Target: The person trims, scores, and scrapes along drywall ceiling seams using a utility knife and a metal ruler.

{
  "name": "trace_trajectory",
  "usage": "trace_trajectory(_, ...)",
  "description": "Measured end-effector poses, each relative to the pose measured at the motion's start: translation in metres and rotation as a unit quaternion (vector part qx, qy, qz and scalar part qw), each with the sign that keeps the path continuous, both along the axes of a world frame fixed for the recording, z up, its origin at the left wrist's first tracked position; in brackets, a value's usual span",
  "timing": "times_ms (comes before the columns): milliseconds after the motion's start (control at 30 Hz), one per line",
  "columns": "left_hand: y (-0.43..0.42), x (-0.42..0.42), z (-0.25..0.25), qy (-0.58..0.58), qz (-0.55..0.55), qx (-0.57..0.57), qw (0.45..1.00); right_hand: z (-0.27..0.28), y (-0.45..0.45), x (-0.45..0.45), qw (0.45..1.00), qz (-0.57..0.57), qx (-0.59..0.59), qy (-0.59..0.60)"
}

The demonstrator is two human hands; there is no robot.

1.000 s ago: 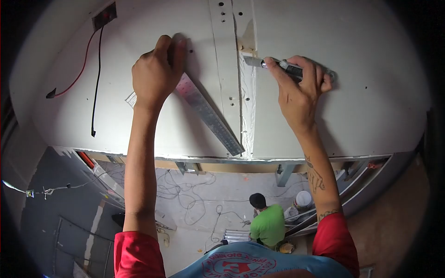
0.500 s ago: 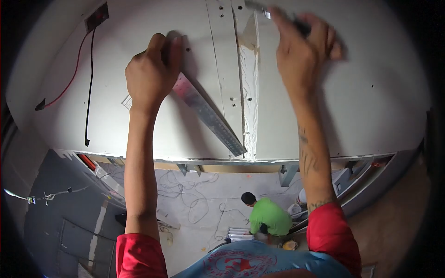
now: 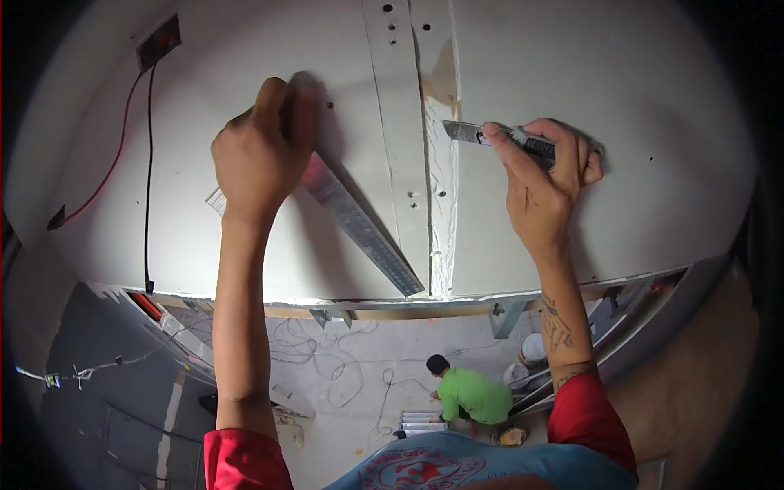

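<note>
My left hand (image 3: 260,155) is closed on a metal ruler (image 3: 367,237) against the white board panel. The ruler slants down to the right, its far end near the white-filled seam (image 3: 441,204). Left of my wrist shows a small marked metal piece (image 3: 216,201); whether it belongs to the ruler I cannot tell. In my right hand (image 3: 545,184) is a utility knife (image 3: 523,143) with its blade out. My thumb lies along the knife, and the blade tip points left, over the upper part of the seam.
Red and black wires hang from a wall box (image 3: 158,42) at upper left. Screw holes dot the board strip (image 3: 400,122). Below the panel edge, a person in a green shirt (image 3: 474,396) crouches on the floor, with loose cables (image 3: 335,367) and buckets (image 3: 532,349) nearby.
My right hand has come down with the knife, from the top of the view to beside the upper seam. My left hand keeps the ruler in much the same place; the view has shifted slightly.
</note>
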State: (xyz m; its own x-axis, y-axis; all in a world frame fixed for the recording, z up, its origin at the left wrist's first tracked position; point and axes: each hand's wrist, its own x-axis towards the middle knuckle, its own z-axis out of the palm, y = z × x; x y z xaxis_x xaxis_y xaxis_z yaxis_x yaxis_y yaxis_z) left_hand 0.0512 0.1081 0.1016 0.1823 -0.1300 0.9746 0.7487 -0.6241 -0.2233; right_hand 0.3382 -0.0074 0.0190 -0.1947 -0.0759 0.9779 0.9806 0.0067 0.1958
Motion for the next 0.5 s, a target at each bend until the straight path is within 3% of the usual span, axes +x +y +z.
trace_trajectory(400,0.003,-0.003,0.000,-0.002,-0.011,-0.003,1.000,0.018,0.004,0.003,0.998,-0.041,0.053,-0.006)
trace_trajectory(500,0.003,-0.004,-0.002,0.000,-0.016,0.003,1.000,0.018,-0.005,0.006,0.999,-0.022,0.002,-0.026)
